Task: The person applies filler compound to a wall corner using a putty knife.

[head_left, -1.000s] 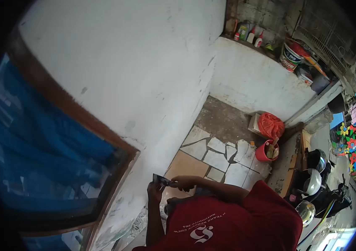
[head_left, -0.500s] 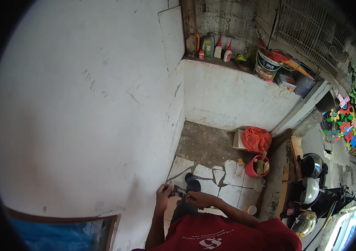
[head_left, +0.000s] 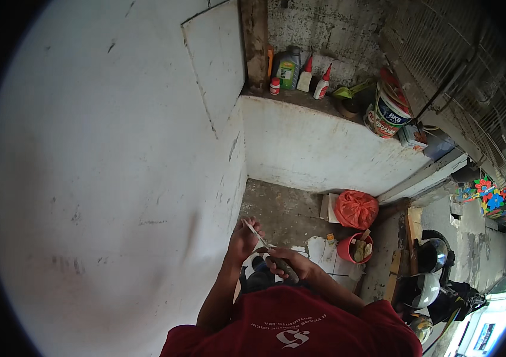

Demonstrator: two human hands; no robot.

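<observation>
In front of my red shirt (head_left: 283, 321), both hands are on a long thin tool that resembles a knife. My right hand (head_left: 291, 260) is wrapped round its thick, dark grey-brown handle (head_left: 286, 271). From there a narrow pale blade (head_left: 255, 234) slants up and left to my left hand (head_left: 243, 241), whose fingers are closed at its far end. What else those fingers may hold is too small to make out. Below the hands, a dark shoe (head_left: 258, 262) shows on the floor.
A white wall (head_left: 116, 178) rises close on my left. Ahead, a ledge carries bottles (head_left: 288, 68) and a paint bucket (head_left: 388, 113). An orange-red plastic bag (head_left: 357, 209) and a red bucket (head_left: 355, 249) stand on the floor, with helmets (head_left: 425, 290) at the right.
Both hands have come up higher in the view, and the tool between them now shows at full length. The whole view has shifted and tilted.
</observation>
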